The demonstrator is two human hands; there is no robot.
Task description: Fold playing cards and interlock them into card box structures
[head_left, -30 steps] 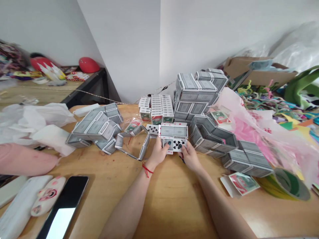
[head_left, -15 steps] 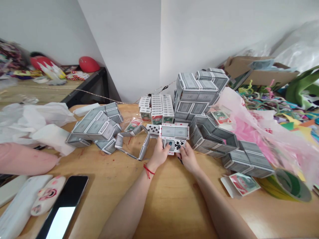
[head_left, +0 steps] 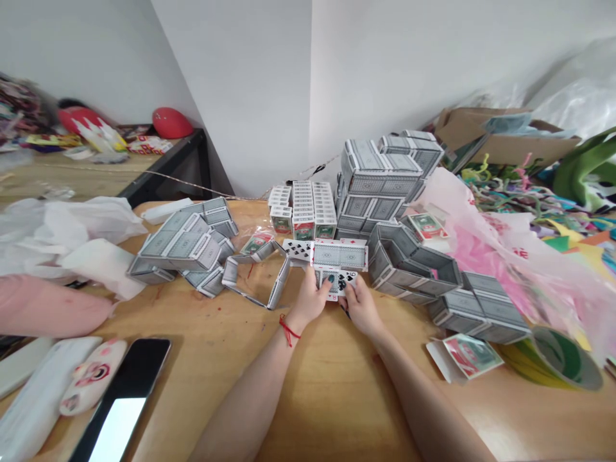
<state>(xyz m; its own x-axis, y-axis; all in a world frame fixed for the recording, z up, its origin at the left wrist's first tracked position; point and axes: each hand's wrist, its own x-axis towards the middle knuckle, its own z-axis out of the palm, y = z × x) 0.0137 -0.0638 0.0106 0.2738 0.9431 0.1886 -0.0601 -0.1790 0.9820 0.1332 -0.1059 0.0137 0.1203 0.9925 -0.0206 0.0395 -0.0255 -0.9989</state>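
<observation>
Left hand (head_left: 312,300) and right hand (head_left: 362,309), fingers pinched on playing cards (head_left: 339,256), cards between and just beyond the thumbs

Overlapping playing cards (head_left: 339,256), grey patterned backs beside a spade face

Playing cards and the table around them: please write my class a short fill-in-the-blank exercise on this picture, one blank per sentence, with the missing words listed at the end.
1. The right hand touches a face-up playing card whose black suit is ____.
2. The bracelet on the wrist of the left hand is coloured ____.
3. The phone lies toward the ____ side of the table.

Missing words: spades; red; left.
</observation>
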